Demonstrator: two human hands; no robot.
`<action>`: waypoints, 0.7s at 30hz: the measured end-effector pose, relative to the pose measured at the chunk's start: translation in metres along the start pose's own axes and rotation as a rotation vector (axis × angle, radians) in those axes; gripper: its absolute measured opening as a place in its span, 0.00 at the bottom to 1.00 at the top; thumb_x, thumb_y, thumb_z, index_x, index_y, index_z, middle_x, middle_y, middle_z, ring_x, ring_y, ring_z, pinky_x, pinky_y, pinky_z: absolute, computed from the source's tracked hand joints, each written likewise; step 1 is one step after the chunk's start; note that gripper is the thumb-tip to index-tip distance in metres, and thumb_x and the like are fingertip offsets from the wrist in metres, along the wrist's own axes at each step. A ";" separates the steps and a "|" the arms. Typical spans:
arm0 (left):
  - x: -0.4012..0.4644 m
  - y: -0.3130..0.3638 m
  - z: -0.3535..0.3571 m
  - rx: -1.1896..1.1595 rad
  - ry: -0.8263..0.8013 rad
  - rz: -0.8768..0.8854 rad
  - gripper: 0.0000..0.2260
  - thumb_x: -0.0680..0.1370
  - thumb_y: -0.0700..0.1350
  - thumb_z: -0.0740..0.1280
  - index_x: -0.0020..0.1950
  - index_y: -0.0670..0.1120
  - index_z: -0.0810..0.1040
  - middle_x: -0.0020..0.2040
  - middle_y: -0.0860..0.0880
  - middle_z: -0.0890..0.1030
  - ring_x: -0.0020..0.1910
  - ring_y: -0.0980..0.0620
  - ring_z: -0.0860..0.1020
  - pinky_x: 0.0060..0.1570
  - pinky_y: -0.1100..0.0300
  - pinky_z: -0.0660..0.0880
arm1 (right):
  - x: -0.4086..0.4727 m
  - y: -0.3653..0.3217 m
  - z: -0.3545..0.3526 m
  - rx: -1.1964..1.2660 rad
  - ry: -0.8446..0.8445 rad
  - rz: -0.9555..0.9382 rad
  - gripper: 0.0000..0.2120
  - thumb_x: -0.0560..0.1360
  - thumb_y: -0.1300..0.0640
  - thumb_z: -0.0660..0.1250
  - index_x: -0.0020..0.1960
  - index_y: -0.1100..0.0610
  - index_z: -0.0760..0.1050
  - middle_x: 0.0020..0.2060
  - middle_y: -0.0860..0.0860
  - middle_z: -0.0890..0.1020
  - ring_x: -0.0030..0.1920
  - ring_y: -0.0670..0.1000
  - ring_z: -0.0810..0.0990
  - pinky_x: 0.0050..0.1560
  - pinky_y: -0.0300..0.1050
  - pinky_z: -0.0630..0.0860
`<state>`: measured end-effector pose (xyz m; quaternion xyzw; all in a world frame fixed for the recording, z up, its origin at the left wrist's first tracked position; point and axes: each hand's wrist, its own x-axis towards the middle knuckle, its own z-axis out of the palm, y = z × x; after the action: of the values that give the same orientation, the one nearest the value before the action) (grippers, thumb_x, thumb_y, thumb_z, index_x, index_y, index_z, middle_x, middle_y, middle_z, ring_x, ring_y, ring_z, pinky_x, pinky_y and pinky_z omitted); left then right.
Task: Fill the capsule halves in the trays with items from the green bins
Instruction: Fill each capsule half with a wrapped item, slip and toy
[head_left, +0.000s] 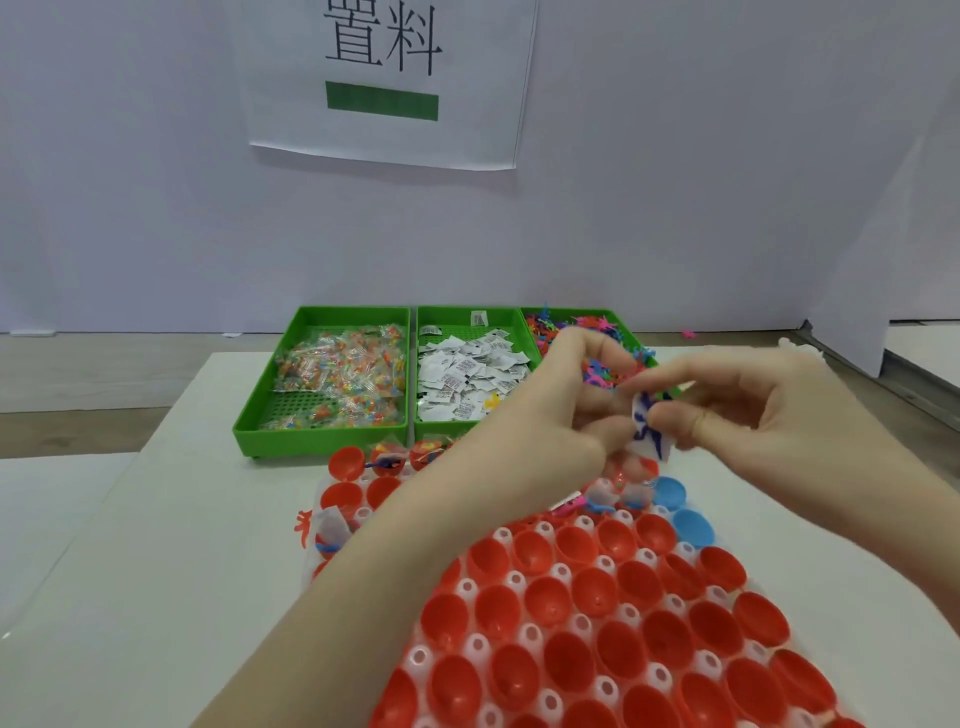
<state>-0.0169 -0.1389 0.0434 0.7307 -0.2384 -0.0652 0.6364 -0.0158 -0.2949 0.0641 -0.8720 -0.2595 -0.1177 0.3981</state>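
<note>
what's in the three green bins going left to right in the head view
Left bin: clear packets of coloured bits → middle bin: white paper slips → right bin: small coloured plastic figures, partly hidden behind the hands.

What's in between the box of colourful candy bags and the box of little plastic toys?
In the head view, a third green bin sits between the candy bin and the toy bin. It holds small white paper slips, plus one yellow toy.
</note>
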 end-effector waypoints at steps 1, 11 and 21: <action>0.008 0.004 0.002 0.015 0.024 -0.005 0.15 0.78 0.30 0.57 0.49 0.51 0.63 0.30 0.53 0.77 0.30 0.54 0.75 0.33 0.66 0.71 | 0.002 0.001 -0.004 -0.044 0.033 -0.013 0.16 0.68 0.63 0.71 0.36 0.41 0.77 0.35 0.37 0.82 0.37 0.40 0.81 0.43 0.33 0.76; 0.037 -0.017 0.038 0.626 0.154 -0.101 0.12 0.79 0.42 0.58 0.62 0.46 0.69 0.55 0.49 0.75 0.53 0.50 0.74 0.49 0.60 0.71 | -0.009 0.079 -0.001 -0.047 0.260 0.195 0.16 0.68 0.72 0.70 0.36 0.50 0.79 0.32 0.47 0.82 0.32 0.37 0.79 0.39 0.27 0.74; 0.017 -0.066 0.080 1.444 -0.199 0.093 0.21 0.81 0.55 0.52 0.67 0.43 0.69 0.66 0.44 0.71 0.68 0.44 0.63 0.65 0.52 0.56 | -0.014 0.117 0.019 -0.058 0.129 0.383 0.06 0.69 0.69 0.71 0.42 0.61 0.83 0.31 0.46 0.79 0.34 0.38 0.77 0.35 0.22 0.70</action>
<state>-0.0164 -0.2129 -0.0312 0.9479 -0.3097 0.0693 -0.0266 0.0369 -0.3497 -0.0284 -0.9071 -0.0594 -0.1030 0.4037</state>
